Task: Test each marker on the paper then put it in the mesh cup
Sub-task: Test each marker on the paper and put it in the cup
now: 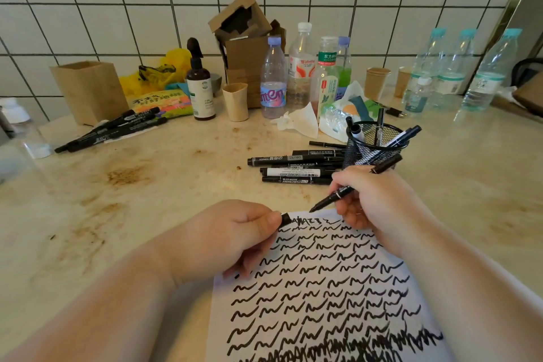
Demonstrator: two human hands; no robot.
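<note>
Now R hand (370,200) grips marker (352,186) tilted; L hand (232,232) pinches prob. cap (285,219).

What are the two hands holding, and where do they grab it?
The right hand holds a marker around the middle of its barrel. The left hand pinches a cap by its end.

A white marker (295,173) in the pile beside the mesh cup reads "WHITEBOARD MARKER", seen upside down. A clear bottle (301,67) has a red and white label reading "Watsons". The next bottle (326,67) carries a green label with the characters "东方树叶". The purple-capped bottle (273,79) shows large pink letters, partly legible as "nten". Print on the other markers is too small to read.
</note>
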